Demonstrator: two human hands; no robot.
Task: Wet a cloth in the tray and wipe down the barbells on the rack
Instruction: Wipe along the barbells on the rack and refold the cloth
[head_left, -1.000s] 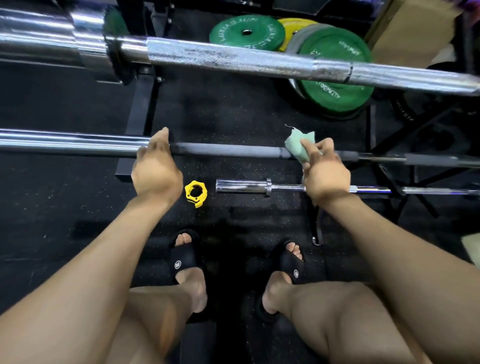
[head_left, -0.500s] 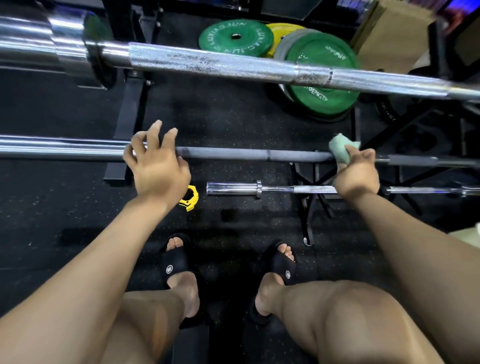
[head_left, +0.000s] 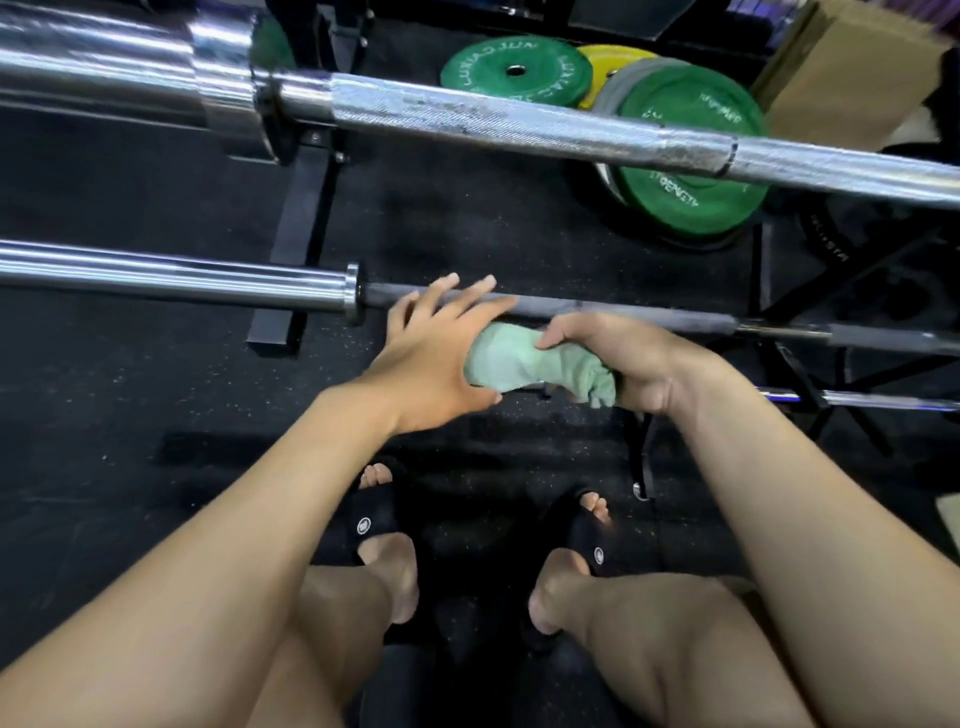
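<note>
Cloth: a pale green cloth (head_left: 524, 366), bunched, held just in front of the middle barbell (head_left: 597, 312) on the rack.
Right hand: the right hand (head_left: 623, 358) grips the cloth's right end, fingers curled round it.
Left hand: the left hand (head_left: 431, 353) is spread, fingers straight, palm against the cloth's left end.
Surroundings: a chrome barbell (head_left: 519, 124) crosses above; green weight plates (head_left: 691, 156) lie on the black rubber floor (head_left: 130, 415); black sandals (head_left: 374, 514) below.
</note>
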